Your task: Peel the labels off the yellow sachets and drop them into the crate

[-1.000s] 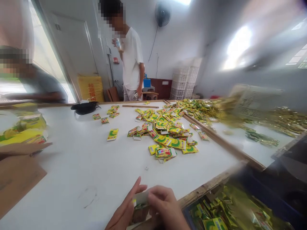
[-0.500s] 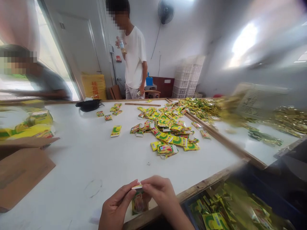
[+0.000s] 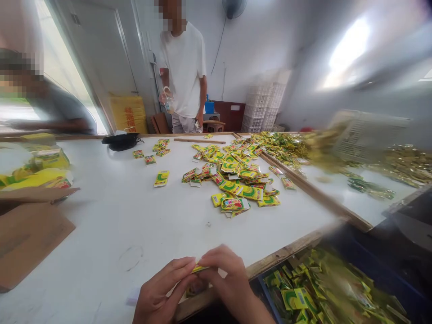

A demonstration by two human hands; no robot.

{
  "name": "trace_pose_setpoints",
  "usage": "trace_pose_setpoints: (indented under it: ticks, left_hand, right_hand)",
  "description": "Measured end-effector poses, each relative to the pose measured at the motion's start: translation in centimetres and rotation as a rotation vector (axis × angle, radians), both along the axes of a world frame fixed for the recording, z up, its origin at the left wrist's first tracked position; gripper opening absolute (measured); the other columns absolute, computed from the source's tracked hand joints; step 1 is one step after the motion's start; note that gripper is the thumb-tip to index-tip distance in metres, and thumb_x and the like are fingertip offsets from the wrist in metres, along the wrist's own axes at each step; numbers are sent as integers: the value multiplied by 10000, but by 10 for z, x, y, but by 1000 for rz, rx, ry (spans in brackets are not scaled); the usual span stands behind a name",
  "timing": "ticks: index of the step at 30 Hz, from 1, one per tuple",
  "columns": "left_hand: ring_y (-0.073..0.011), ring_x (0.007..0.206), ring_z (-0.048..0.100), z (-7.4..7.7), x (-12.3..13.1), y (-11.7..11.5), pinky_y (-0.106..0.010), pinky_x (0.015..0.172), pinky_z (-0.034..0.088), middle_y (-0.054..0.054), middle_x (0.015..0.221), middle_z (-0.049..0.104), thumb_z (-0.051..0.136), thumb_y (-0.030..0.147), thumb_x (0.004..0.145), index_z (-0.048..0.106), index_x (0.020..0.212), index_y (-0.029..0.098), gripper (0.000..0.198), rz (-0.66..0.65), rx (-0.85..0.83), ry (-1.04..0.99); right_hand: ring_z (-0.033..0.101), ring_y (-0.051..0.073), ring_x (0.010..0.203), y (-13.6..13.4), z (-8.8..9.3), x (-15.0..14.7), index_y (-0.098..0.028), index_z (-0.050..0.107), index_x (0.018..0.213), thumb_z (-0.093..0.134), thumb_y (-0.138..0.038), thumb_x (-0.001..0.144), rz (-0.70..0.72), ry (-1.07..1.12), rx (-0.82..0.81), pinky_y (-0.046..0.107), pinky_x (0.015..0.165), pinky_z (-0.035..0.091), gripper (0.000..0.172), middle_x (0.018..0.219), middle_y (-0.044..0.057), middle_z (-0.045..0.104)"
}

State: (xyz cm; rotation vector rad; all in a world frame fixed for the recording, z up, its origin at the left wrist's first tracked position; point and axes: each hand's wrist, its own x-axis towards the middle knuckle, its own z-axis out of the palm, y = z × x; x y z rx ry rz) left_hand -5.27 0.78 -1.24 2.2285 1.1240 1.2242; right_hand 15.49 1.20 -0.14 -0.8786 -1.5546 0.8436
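Note:
Close to the table's front edge, my left hand (image 3: 167, 288) and my right hand (image 3: 227, 276) pinch a small yellow-and-green cardboard box (image 3: 199, 268) between them. Fingertips of both hands meet along its top edge. Most of the box is hidden behind my fingers, and its lower part shows dimly between the hands. Farther up the white table (image 3: 151, 234) lies a heap of similar small boxes (image 3: 236, 180), several with white end flaps sticking out. One box (image 3: 162, 178) lies apart to the left of the heap.
A brown carton (image 3: 33, 238) stands at left beside yellow packs (image 3: 47, 166). A blue bin (image 3: 270, 288) of boxes sits below the front edge at right. A wooden strip (image 3: 303, 193) divides off foil packets (image 3: 280, 146). A black item (image 3: 121, 141) and a standing person (image 3: 185, 67) are at the back.
Both hands have closed in over the box's top; its white flap edge no longer shows and a yellow edge does. The standing person has lowered the bottle. The view has shifted slightly.

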Motion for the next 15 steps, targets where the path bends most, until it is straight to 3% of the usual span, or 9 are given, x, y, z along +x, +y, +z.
trace_pose_setpoints:
  ticks: [4,6,8,10,12,14,15]
  left_hand:
    - [-186,1092,663,-4,-2,-11,-259,952,551,-17,1223,677,621,120,881,645,1215,310,385,-57,1,21]
    - [-192,1107,658,-3,0,-13,-255,946,553,-24,1246,667,586,111,891,638,1236,312,403,-97,27,37]
    - [-201,1116,659,0,5,-13,-256,960,541,-20,1267,662,598,140,882,637,1248,329,413,-84,47,59]
    - [-207,1088,678,0,12,-9,-262,951,546,-26,1280,660,645,221,863,563,1336,333,493,17,-22,31]
    - [-202,980,723,-3,19,-3,-263,879,585,-34,1197,706,671,316,844,506,1388,306,568,162,-162,-68]
    - [-191,840,750,-8,24,4,-237,762,617,-19,1035,761,673,375,833,633,1254,283,432,212,-304,-140]
    - [-187,790,752,-11,26,7,-223,718,620,-10,964,773,673,389,828,710,1121,279,315,187,-345,-139]
  right_hand:
    - [641,215,924,-14,-18,-15,-296,745,1012,624,-205,894,-79,-68,124,355,802,546,192,1036,74,681]
    - [660,206,895,-17,-18,-19,-291,746,1005,607,-234,907,-63,-49,115,331,771,559,179,1047,72,690]
    - [678,194,849,-18,-8,-4,-278,752,946,610,-267,906,-78,-12,68,305,748,564,148,991,56,712]
    - [688,209,847,-25,6,42,-265,747,898,638,-308,880,-224,10,-36,309,764,561,119,942,48,726]
    - [688,249,868,-38,20,117,-266,737,900,674,-357,827,-495,-13,-191,339,783,556,133,928,63,732]
    - [688,289,837,-52,31,197,-300,743,854,703,-387,753,-696,-113,-392,369,736,558,139,906,93,738]
    - [684,304,798,-55,35,229,-324,734,741,743,-372,676,-771,-168,-498,373,670,556,81,842,101,738]
